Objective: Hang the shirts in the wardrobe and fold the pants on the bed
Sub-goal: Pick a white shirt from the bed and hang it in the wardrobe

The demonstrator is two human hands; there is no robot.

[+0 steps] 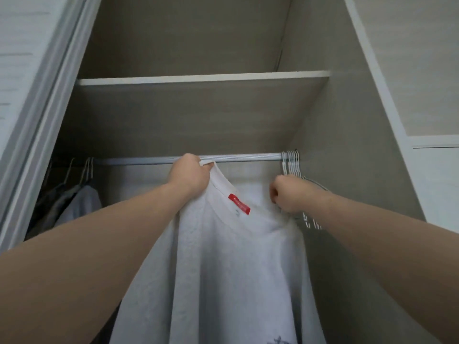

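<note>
A white shirt [223,264] with a red neck label [239,203] hangs in front of me inside the open wardrobe. My left hand [190,176] is raised to the grey hanging rail [248,157] and grips the shirt's collar edge right at the rail. My right hand [289,194] is closed on the shirt's other shoulder, lower and to the right. Whether a hanger is inside the shirt is hidden by cloth and hands.
Several empty white hangers [291,163] bunch at the rail's right end, just above my right hand. Dark and grey garments [74,202] hang at the left end. A shelf [203,79] spans above the rail. The sliding door frame [47,115] stands at left.
</note>
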